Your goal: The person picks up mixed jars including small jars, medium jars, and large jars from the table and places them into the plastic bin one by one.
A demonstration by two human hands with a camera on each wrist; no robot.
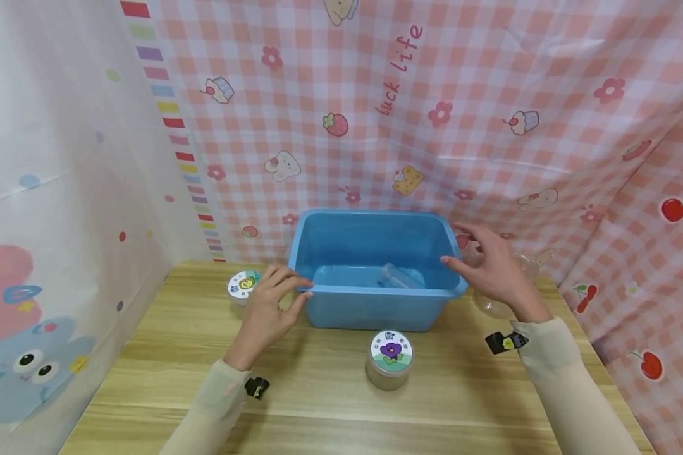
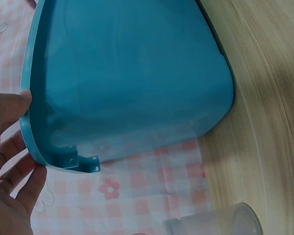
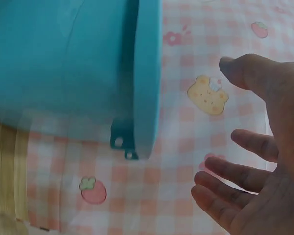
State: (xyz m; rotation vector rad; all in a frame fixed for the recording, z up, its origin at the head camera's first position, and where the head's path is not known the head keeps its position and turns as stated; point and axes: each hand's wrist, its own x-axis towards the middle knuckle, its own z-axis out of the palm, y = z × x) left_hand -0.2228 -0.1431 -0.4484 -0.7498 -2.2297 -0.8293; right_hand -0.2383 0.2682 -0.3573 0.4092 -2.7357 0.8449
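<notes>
A blue plastic bin [image 1: 370, 309] stands upright on the wooden table. My left hand [image 1: 270, 309] pinches its rim at the near left corner, with the thumb on one side and fingers on the other, as the left wrist view also shows. Beside the right end of the bin is my right hand [image 1: 492, 265], its fingers spread. In the right wrist view that hand [image 3: 255, 161] stands apart from the bin's rim [image 3: 147, 83] and holds nothing. A clear tube-like piece [image 1: 398, 276] lies inside the bin on its floor.
A round tub with a purple flower lid [image 1: 391, 357] stands in front of the bin. Another lidded tub [image 1: 241, 285] sits by my left hand, partly hidden. Clear round containers [image 1: 492, 306] are behind my right hand. Checked cloth [image 1: 375, 158] hangs close behind the table.
</notes>
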